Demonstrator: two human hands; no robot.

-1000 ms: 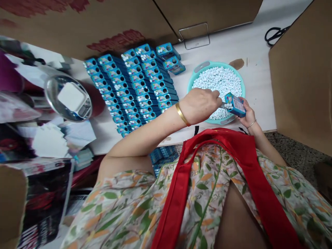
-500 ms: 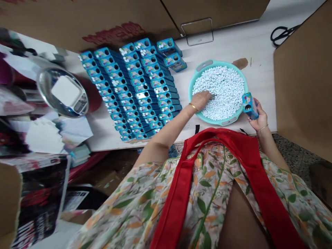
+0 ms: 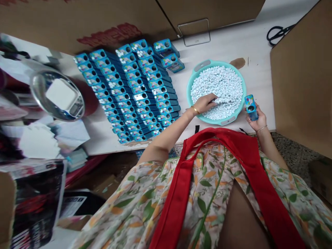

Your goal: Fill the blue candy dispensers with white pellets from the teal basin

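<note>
My left hand [image 3: 205, 104], with a gold bangle at the wrist, is closed on a small scoop. The scoop is mostly hidden by my fingers and the heaped white pellets [image 3: 225, 100] at its end. It sits low over a turquoise basin [image 3: 190, 90] filled with small white pellets [image 3: 216, 81]. To the right of the basin, my right hand [image 3: 259, 120] grips a small blue box [image 3: 250, 106] from below and behind. The box's printed top, with a dark round hole, faces the camera. Hand and box are just outside the basin's rim.
Rows of similar blue boxes [image 3: 135, 90] stand left of the basin, some with pellets on top. Two more boxes [image 3: 173, 62] stand apart from them. A wire frame [image 3: 195, 44], scissors [image 3: 276, 34] and cardboard [image 3: 303, 76] border the table. A metal bowl with a white scale [image 3: 62, 95] is far left.
My left hand has moved from the box's mouth back over the basin, where the scoop has gone into the pellets. My right hand has shifted right with the box, which is now more upright.
</note>
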